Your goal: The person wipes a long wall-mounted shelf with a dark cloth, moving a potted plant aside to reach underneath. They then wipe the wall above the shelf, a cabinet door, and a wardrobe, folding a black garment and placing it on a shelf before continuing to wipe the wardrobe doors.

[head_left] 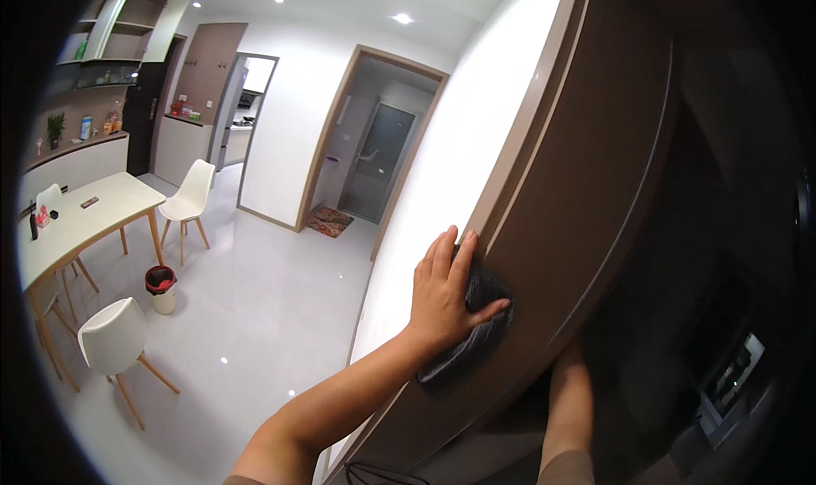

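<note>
Down around five o'clock, pressing a dark cloth (486, 288) onto the brown panel (586, 145) with left hand (444, 289) spread flat. Keeping right hand hidden past the panel's edge, so can't tell its grip. Probably going mid-wipe, showing no clear done-versus-left line.

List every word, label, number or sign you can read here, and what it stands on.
No text can be read.
Blue-and-white container: any print too small.
Red item on the table: too small, blurred.
Dark cloth under the left hand: no lettering shows.
</note>
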Demonstrator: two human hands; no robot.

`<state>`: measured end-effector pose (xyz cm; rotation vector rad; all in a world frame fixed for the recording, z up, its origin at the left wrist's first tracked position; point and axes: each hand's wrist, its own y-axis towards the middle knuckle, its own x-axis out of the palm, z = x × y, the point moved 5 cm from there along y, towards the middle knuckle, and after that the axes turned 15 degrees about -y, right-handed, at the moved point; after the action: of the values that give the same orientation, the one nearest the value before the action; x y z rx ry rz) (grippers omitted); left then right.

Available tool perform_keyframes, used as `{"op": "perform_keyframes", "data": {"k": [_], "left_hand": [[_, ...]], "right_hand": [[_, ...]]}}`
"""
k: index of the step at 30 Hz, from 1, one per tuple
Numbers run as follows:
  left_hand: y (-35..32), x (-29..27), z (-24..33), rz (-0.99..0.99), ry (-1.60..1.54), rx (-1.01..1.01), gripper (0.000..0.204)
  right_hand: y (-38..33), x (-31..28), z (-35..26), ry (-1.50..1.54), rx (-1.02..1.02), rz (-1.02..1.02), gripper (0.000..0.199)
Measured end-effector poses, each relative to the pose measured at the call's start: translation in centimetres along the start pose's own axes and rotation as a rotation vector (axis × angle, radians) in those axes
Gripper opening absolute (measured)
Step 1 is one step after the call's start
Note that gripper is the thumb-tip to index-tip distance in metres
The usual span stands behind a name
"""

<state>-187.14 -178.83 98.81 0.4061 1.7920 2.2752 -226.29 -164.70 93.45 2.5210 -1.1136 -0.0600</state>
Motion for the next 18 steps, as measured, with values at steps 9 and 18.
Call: {"op": "perform_keyframes", "data": {"k": [9,18], "left_hand": [[-0.1,0.5,0.4,0.000,0.003,-0.022,0.105],[-0.3,0.8,0.3,0.029,0.110,-0.033,0.105]], "right_hand": [[0.6,-1.7,3.9,0.044,0.002,0.037,0.068],[2.2,-1.1,7.5,0.119,0.012,0.038,0.065]]}}
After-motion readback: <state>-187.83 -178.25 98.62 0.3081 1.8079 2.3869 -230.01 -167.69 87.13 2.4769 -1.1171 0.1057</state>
